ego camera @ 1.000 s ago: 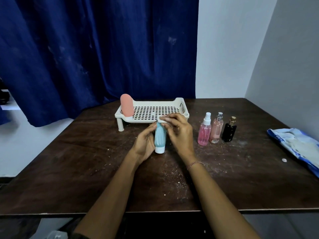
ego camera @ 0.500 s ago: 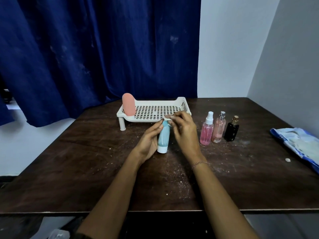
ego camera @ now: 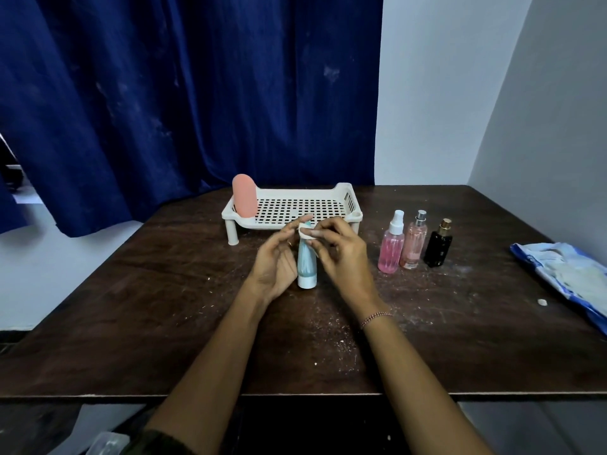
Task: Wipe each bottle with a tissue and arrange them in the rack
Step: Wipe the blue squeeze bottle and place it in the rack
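Stretches both bare forearms forward to the teal bottle (ego camera: 307,266). Cups the left hand (ego camera: 276,266) just beside its left side, palm turned inward, fingers loose and raised. Curls the right hand (ego camera: 343,256) at its right, fingertips pinching a small white tissue (ego camera: 304,232) at its top. Wears a thin bracelet (ego camera: 376,317) on the right wrist.

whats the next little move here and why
Probably draw the tissue down the teal tube: the right hand pinches it at the tube's top end, the tube stands on the table, and the left hand is alongside to steady it. The rack holds only the pink bottle.
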Tool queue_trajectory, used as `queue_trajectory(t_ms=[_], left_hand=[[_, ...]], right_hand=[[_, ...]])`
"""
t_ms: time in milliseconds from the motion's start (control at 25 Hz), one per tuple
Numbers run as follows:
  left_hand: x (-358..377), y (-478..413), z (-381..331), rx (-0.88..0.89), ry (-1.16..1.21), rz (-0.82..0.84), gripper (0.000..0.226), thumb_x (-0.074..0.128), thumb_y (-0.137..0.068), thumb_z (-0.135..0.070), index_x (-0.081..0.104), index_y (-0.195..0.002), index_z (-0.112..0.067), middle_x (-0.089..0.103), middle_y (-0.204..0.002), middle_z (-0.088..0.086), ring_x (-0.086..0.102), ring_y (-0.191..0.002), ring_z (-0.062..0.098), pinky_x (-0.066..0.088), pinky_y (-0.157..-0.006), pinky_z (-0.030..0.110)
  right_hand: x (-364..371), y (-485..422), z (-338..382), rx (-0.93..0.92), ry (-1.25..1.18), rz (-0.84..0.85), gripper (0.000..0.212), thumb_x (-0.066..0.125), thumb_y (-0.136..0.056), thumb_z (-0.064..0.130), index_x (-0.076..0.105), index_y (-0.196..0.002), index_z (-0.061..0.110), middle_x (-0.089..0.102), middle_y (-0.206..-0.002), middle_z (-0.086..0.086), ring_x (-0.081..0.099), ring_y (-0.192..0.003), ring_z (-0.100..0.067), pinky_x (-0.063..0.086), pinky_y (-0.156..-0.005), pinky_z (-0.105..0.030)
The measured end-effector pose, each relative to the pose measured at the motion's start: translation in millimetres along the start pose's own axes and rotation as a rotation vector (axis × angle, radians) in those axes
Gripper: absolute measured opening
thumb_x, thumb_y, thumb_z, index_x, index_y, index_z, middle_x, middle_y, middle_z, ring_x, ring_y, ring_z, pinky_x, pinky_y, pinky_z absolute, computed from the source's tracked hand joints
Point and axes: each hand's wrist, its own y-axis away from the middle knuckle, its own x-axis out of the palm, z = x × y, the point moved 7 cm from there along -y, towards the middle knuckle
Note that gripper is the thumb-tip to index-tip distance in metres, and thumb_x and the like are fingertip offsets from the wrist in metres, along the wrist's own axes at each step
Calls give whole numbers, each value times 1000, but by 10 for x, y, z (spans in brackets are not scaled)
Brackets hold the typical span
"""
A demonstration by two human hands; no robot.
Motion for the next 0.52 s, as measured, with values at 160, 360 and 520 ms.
queue_trajectory(t_ms=[160,360,520], left_hand=[[-39,-5,-15,11,17,-57,33,45,-88,-21,55,-117,-9,67,-99,5,65,-90,12,55,-78,25],[-121,-41,-37,48,2,-131,32,51,-86,-20,52,-115,-8,58,-97,8,63,-83,12,54,-76,23],[-104,-24,-72,72,-56,-149,15,48,-89,-14,56,-102,-12,58,-91,6,62,-79,10,54,-72,22]], right_hand=[[17,19,56,-42,47,5,16,65,-81,0,69,-97,1,58,-96,-8,56,-93,-17,50,-83,-26],[144,70,124,-123,200,109,15,64,-84,8,69,-97,1,56,-98,-8,51,-94,-17,45,-82,-20],[133,85,153,-130,320,83,20,62,-85,14,69,-102,6,60,-101,-5,49,-94,-18,45,-77,-24]])
